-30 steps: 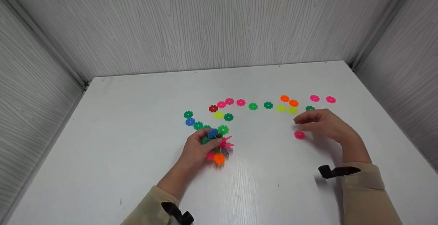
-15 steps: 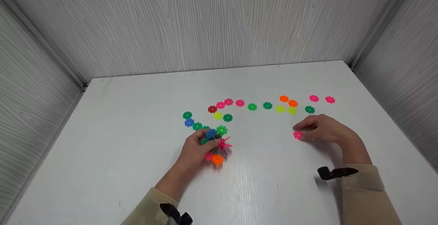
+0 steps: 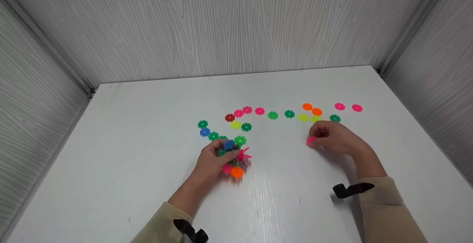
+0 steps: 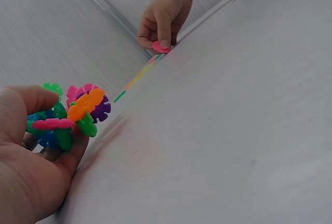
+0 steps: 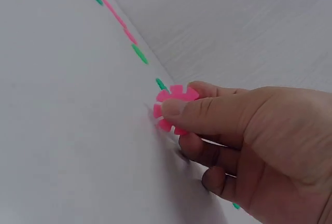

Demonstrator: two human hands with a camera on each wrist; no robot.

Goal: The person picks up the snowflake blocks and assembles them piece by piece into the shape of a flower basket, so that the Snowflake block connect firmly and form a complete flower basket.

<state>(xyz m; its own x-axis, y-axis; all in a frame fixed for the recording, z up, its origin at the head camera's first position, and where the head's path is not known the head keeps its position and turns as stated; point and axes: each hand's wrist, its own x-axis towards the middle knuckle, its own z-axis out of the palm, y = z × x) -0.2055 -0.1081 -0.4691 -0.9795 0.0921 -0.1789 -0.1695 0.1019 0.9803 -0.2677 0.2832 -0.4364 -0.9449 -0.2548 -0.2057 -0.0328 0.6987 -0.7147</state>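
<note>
My left hand [image 3: 212,161] grips a cluster of interlocked snowflake discs above the table, partly hidden by the fingers. In the left wrist view the cluster shows an orange disc [image 4: 85,105], a purple disc [image 4: 101,109], pink discs, and green and blue ones nearer the palm. Over on the right, my right hand [image 3: 338,137] pinches a single pink snowflake disc [image 5: 174,109] between thumb and fingers. That disc is tilted, its notched rim showing in the right wrist view. The two hands are well apart.
On the white table [image 3: 147,117] lie several loose discs in a scattered band behind the hands, among them a dark red disc [image 3: 230,117], an orange disc [image 3: 307,106] and a pink disc [image 3: 357,108]. Grained panels [image 3: 236,28] enclose the back and sides.
My right hand has taken hold of the pink disc that lay on the table, tilted it up and moved slightly left. The left hand stays nearly still with the cluster.
</note>
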